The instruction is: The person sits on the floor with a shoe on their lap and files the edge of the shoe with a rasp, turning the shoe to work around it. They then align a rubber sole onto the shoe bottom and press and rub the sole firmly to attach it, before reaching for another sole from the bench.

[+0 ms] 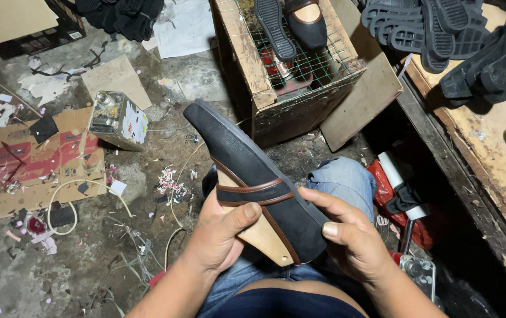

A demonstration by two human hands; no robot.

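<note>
Both hands hold a black suede slip-on shoe with a brown leather strap and a grey rubber sole (252, 176) above the person's lap, in front of the wooden crate topped with green wire mesh (288, 76). The left hand (220, 232) cups the heel end from below, its grip closed around the shoe with the thumb pressed over the tan insole at the opening; the right hand (353, 235) steadies the outer side of the heel, fingers spread and pressed flat against the black upper. Judging by how it looks, the shoe is largely assembled: upper, strap and sole appear joined, and the hands seem to be checking or pressing the heel area, so any work left looks like finishing or inspection. The shoe's long axis runs diagonally, the toe pointing up and away toward the near left corner of the crate and the heel toward the person's body, with the sole edge facing upward and left. On the crate's mesh lie a loose black sole and another black flat shoe (307, 22). Left of the crate a dented metal tin (117, 119) stands on the littered concrete floor (76, 277) beside flattened cardboard (35, 165); right of the crate, black rubber soles (430, 26) are heaped on a wooden counter (488, 141).
</note>
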